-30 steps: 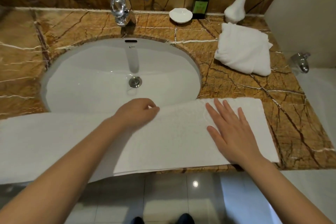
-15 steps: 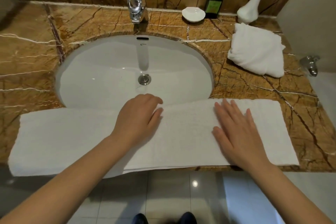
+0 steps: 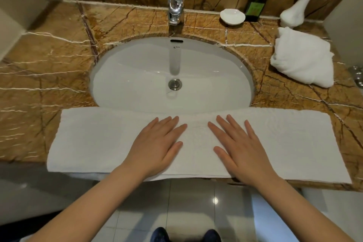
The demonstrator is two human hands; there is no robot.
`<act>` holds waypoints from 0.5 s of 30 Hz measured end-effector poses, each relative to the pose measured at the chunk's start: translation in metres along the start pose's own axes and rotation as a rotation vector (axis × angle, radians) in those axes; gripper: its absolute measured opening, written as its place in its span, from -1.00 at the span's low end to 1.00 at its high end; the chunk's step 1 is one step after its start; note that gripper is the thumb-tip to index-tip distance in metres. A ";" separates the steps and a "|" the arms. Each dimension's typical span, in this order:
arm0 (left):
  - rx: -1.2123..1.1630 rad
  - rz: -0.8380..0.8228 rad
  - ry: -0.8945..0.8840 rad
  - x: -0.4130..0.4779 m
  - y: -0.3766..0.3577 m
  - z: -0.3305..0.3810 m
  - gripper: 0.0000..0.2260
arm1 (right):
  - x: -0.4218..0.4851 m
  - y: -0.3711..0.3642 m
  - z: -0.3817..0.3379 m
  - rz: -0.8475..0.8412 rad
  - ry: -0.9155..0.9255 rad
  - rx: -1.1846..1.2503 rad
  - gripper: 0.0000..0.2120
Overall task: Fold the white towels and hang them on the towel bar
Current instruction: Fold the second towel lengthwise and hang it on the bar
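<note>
A long white towel (image 3: 290, 143), folded lengthwise into a strip, lies flat along the front edge of the marble counter and over the sink's near rim. My left hand (image 3: 157, 145) and my right hand (image 3: 239, 147) both press flat on the towel's middle, fingers straight and spread, side by side a little apart. A second white towel (image 3: 302, 61), loosely bundled, sits on the counter at the right. No towel bar is in view.
A white oval sink (image 3: 137, 76) is set in the brown marble counter (image 3: 49, 65), with a chrome faucet (image 3: 175, 4) behind it. At the back right stand a white soap dish (image 3: 232, 16), a dark pump bottle (image 3: 256, 4) and a white vase (image 3: 294, 15). Tiled floor lies below.
My left hand has uncurled and now lies flat on the towel. Both hands have come closer together at the towel's middle, and the towel's left part now lies flat in full view.
</note>
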State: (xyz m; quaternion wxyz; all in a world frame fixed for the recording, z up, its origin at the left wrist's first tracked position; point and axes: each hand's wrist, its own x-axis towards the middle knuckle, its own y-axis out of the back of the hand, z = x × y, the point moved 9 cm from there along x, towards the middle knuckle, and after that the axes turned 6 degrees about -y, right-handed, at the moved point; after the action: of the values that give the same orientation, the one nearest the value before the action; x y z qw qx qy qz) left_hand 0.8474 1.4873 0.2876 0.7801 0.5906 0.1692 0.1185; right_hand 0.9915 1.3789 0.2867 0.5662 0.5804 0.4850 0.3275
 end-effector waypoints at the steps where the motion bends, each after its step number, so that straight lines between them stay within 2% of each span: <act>1: 0.013 0.001 0.000 0.000 -0.001 -0.001 -0.51 | 0.000 0.000 -0.001 0.003 -0.007 -0.002 -0.46; 4: 0.062 0.006 0.006 -0.002 -0.002 0.001 -0.52 | -0.002 0.001 0.003 -0.003 -0.044 -0.009 -0.44; 8: 0.063 0.080 0.125 -0.037 0.014 -0.027 -0.49 | 0.002 0.007 -0.018 0.024 -0.114 0.064 -0.38; 12: 0.062 0.115 0.296 -0.080 0.021 -0.080 -0.48 | 0.019 0.006 -0.098 0.047 0.054 0.129 -0.43; 15: 0.073 0.085 0.320 -0.089 0.016 -0.105 -0.47 | 0.036 -0.009 -0.149 0.015 0.133 0.127 -0.43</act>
State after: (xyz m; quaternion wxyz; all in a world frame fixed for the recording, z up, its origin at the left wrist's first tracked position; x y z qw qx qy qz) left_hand 0.7241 1.5505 0.2879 0.7156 0.5988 0.2703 0.2375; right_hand 0.8625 1.4617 0.2932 0.4923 0.5958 0.5368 0.3383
